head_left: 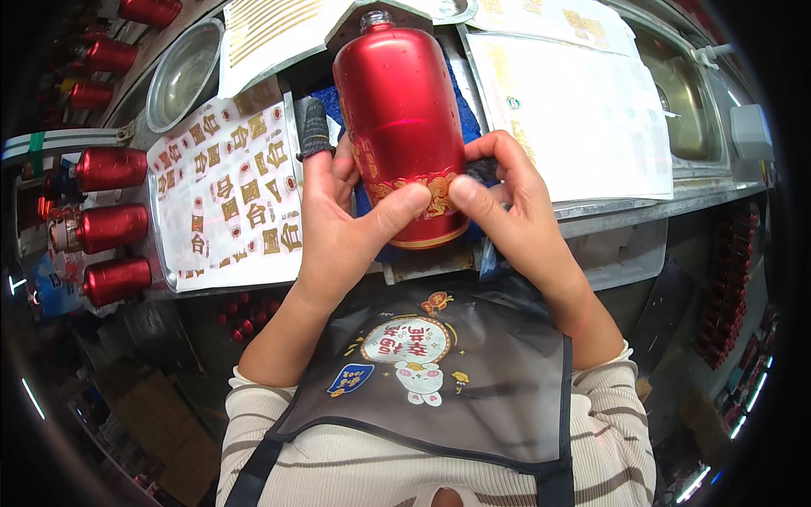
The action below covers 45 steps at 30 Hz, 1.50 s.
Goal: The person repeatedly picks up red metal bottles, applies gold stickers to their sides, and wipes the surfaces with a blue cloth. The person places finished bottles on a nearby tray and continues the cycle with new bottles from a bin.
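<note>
A glossy red bottle (pixel 397 110) with water drops on it lies in front of me, its silvery neck pointing away. Gold patterned decoration runs round the bottle near its base. My left hand (pixel 338 203) grips the bottle's left side, thumb pressed on the gold band; a dark finger cot (pixel 316 127) covers its index finger. From the right, my right hand (pixel 511 203) holds the bottle, its thumb also on the gold band. Some fingertips of both hands are hidden behind the bottle. Under it shows a blue cloth (pixel 466 114).
To the left lies a sheet of gold decals (pixel 228 182), with a metal bowl (pixel 186 76) beyond. More red bottles (pixel 114 228) stand along the left. White sheets (pixel 574 118) lie at right, beside a metal basin (pixel 684 93) of liquid. A grey apron (pixel 439 363) covers my front.
</note>
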Available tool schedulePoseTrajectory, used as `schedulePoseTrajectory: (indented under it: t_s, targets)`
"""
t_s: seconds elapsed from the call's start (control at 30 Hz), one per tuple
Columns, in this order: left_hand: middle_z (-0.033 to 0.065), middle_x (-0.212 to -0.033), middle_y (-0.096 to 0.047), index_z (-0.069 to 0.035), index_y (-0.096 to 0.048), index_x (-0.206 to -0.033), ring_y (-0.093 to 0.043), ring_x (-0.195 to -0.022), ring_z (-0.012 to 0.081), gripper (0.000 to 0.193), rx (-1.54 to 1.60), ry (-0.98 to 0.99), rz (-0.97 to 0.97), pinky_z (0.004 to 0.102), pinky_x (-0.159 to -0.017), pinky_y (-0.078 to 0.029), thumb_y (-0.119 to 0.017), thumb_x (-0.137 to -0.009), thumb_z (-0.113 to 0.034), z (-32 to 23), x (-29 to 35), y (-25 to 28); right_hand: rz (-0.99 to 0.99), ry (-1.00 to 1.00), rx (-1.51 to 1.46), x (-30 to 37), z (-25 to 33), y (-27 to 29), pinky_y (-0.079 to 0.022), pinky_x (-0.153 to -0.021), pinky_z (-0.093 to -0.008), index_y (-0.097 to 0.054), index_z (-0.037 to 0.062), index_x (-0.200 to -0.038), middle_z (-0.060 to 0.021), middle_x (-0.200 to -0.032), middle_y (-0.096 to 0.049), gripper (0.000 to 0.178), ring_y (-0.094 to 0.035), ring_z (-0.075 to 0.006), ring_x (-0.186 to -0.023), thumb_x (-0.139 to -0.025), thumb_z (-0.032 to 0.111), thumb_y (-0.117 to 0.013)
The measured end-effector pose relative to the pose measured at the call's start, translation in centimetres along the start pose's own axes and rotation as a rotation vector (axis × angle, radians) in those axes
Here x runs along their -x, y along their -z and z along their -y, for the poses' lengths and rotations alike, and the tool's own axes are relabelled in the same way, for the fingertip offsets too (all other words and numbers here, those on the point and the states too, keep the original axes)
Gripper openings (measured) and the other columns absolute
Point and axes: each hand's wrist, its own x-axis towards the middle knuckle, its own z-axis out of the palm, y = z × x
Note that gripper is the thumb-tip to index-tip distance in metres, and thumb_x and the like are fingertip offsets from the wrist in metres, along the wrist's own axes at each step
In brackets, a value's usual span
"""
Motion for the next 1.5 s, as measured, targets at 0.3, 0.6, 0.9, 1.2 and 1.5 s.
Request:
schedulePoseTrajectory:
  t_s: [0.3,0.6,0.9,1.2,1.5]
  targets:
    - [0.0232,-0.128,-0.055,0.002,-0.037,-0.11,-0.057,-0.12,0.0242,0.055,-0.023,0.001,0.02,0.0373,-0.104,-0.043,-0.082,-0.081,-0.013,0.3,0.1,0.1,0.049,-0.017,-0.065,0.0,-0.6,0.2,-0.039,-0.057,-0.0152,-0.052,0.0007,-0.114,-0.0027,-0.096,-0.056,0.04,-0.05,0.0005,-0.068,-0.089,0.025,-0.073]
    - [0.0207,-0.13,-0.054,0.003,-0.037,-0.123,-0.056,-0.121,0.0226,0.063,-0.037,0.008,0.02,0.0368,-0.106,-0.042,-0.081,-0.08,-0.012,0.1,0.4,-0.1,0.003,-0.011,-0.006,0.0,-0.2,-0.1,-0.037,-0.055,-0.0191,-0.053,0.001,-0.108,-0.0045,-0.095,-0.057,0.038,-0.046,-0.0024,-0.067,-0.09,0.028,-0.073]
    - [0.0208,-0.14,-0.048,0.005,-0.032,-0.136,-0.049,-0.131,0.0248,0.087,-0.015,-0.052,0.058,0.0386,-0.111,-0.037,-0.087,-0.075,-0.019,1.4,0.2,0.7,0.016,-0.015,-0.101,-0.3,-0.9,0.2,-0.04,-0.059,-0.0179,-0.054,0.0007,-0.109,-0.0046,-0.096,-0.059,0.037,-0.049,-0.0026,-0.07,-0.092,0.028,-0.071]
    - [0.0237,-0.151,-0.038,0.002,-0.04,-0.144,-0.029,-0.147,0.0304,0.107,-0.597,-0.184,0.219,0.0452,-0.121,-0.014,-0.094,-0.059,-0.033,2.9,-0.1,3.2,-0.166,-0.015,-0.096,-1.0,-1.2,1.5,-0.043,-0.071,-0.017,-0.068,0.0031,-0.097,0.0,-0.087,-0.06,0.02,-0.055,-0.0048,-0.081,-0.095,0.021,-0.06]
    - [0.02,-0.144,-0.046,0.001,-0.025,-0.15,-0.047,-0.134,0.0353,0.11,-0.666,-0.232,0.035,0.0597,-0.118,-0.003,-0.088,-0.066,-0.033,2.5,1.6,0.8,-0.184,0.488,0.301,2.4,2.9,-2.3,-0.052,-0.075,-0.0305,-0.06,0.0,-0.108,-0.0105,-0.091,-0.063,0.029,-0.064,-0.0205,-0.083,-0.082,0.003,-0.073]
